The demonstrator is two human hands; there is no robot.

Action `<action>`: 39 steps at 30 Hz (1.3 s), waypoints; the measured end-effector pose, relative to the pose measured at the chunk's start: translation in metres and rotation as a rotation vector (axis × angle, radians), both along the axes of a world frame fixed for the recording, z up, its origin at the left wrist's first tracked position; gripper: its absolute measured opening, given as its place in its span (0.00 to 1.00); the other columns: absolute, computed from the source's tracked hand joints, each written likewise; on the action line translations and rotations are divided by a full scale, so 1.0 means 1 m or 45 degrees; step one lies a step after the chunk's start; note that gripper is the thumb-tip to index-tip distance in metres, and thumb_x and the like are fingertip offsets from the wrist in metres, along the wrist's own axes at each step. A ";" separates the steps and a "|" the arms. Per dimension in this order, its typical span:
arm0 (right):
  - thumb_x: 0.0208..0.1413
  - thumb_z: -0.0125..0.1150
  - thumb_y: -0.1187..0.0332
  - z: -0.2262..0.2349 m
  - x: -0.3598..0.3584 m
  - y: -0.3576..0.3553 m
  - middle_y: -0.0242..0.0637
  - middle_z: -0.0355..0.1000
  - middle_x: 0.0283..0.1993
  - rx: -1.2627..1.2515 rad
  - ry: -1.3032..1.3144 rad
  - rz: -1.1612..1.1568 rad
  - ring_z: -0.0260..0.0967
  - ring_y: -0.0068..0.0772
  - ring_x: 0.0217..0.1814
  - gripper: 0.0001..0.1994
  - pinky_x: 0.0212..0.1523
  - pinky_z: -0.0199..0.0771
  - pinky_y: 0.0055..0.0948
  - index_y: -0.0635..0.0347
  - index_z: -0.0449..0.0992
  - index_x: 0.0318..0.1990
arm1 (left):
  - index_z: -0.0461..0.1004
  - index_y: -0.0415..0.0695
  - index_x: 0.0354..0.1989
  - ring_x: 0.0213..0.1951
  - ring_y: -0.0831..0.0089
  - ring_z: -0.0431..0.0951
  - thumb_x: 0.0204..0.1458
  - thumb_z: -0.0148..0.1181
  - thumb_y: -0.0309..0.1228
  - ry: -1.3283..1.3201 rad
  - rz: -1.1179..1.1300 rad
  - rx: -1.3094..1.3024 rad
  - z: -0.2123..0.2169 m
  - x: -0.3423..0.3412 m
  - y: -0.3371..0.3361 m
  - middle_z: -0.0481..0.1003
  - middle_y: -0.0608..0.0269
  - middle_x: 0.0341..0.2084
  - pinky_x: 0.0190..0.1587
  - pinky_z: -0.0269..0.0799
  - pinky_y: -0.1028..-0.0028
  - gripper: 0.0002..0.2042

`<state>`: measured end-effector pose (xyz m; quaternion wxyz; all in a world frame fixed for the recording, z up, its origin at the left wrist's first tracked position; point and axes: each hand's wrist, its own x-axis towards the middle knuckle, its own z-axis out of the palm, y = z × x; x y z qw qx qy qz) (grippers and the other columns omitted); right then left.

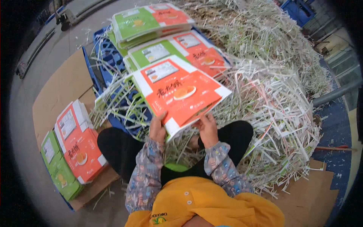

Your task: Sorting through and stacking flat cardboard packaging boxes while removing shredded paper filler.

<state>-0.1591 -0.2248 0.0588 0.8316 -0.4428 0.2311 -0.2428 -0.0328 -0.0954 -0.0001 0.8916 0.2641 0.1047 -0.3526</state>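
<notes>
I see both hands on a flat orange and white printed cardboard carton blank (177, 90), held tilted above my knees. My left hand (157, 128) is closed on its near left edge, thumb on the printed face, fingers underneath. My right hand (207, 128) is curled around the near right edge, fingers tucked under the board; grip looks firm, but the fingertips are hidden.

Behind the held blank, two stacks of flat orange and green carton blanks (166, 38) lie on a blue plastic pallet (106, 56), the far stack at the pallet's far edge, the near one just behind my blank. A big heap of white and green shredded paper strips (280, 90) fills the right side and spills over the pallet's near edge.

On the floor to my left, a small pile of orange and green blanks (73, 145) rests on a brown corrugated cardboard sheet (62, 87), near its front corner. More brown cardboard (314, 193) lies at lower right
</notes>
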 end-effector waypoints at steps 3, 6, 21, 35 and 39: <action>0.55 0.45 0.62 0.006 0.002 0.013 0.33 0.67 0.31 0.412 -0.139 0.032 0.67 0.29 0.32 0.08 0.33 0.70 0.30 0.55 0.64 0.31 | 0.60 0.35 0.47 0.45 0.62 0.68 0.43 0.51 0.19 0.058 0.075 -0.013 0.000 0.007 0.001 0.66 0.53 0.44 0.49 0.64 0.65 0.19; 0.55 0.43 0.60 -0.004 0.006 0.016 0.30 0.64 0.25 0.600 -0.195 0.010 0.64 0.26 0.26 0.10 0.29 0.66 0.26 0.54 0.63 0.28 | 0.60 0.35 0.47 0.44 0.62 0.69 0.43 0.52 0.19 0.076 0.079 0.065 -0.011 0.009 -0.003 0.67 0.53 0.44 0.48 0.65 0.65 0.19; 0.56 0.40 0.60 -0.021 0.023 -0.064 0.39 0.64 0.41 -0.074 0.125 -0.094 0.65 0.29 0.38 0.15 0.36 0.68 0.27 0.62 0.61 0.43 | 0.61 0.35 0.44 0.40 0.65 0.72 0.41 0.55 0.19 -0.160 -0.084 0.239 -0.011 0.009 0.015 0.69 0.55 0.40 0.43 0.69 0.69 0.19; 0.52 0.45 0.60 -0.036 0.007 -0.208 0.26 0.55 0.15 -0.803 0.840 0.065 0.53 0.18 0.16 0.14 0.16 0.55 0.16 0.58 0.63 0.42 | 0.63 0.33 0.43 0.39 0.63 0.73 0.43 0.53 0.21 0.078 -0.101 0.154 0.006 0.027 0.040 0.69 0.51 0.40 0.42 0.71 0.66 0.16; 0.47 0.53 0.60 -0.054 0.011 -0.214 0.42 0.62 0.32 -1.503 1.061 -0.496 0.61 0.34 0.35 0.23 0.35 0.63 0.29 0.62 0.60 0.48 | 0.63 0.33 0.43 0.39 0.63 0.72 0.43 0.54 0.21 0.050 -0.142 0.076 0.002 0.016 0.015 0.69 0.51 0.39 0.42 0.71 0.66 0.16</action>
